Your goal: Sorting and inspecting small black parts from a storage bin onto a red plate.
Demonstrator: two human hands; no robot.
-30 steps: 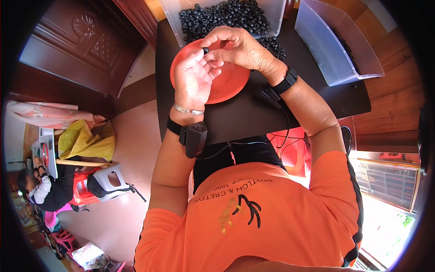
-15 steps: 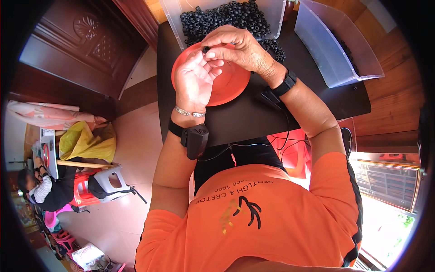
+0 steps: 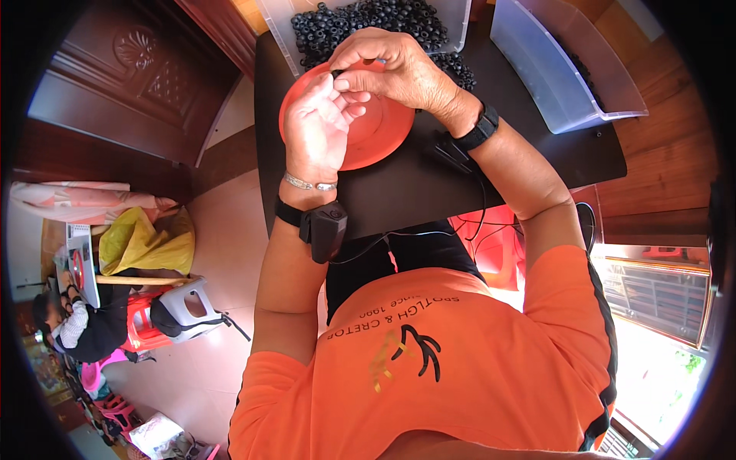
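Above a round red plastic dish (image 3: 383,142), my two hands meet at their fingertips. A small black ring-shaped piece (image 3: 336,74) is pinched there, partly covered by the fingers. My left hand (image 3: 316,130), palm up, grips it from below with its fingertips. From the right, my right hand (image 3: 402,73) closes thumb and forefinger on the same piece. Behind the dish, a clear plastic bin (image 3: 277,32) holds a heap of similar black pieces (image 3: 368,27). More loose black pieces (image 3: 458,73) lie on the table beside my right hand.
On the right of the dark table (image 3: 537,180) stands another translucent bin (image 3: 540,80) with black pieces inside. A black device with a cable (image 3: 452,149) lies near my right wrist. At far left, another person (image 3: 80,330) sits near a yellow bag (image 3: 149,241).
The whole view has shifted slightly, so the table and hands sit a little farther up and left. Both hands keep their pinch; the black piece is now more covered by my fingers.
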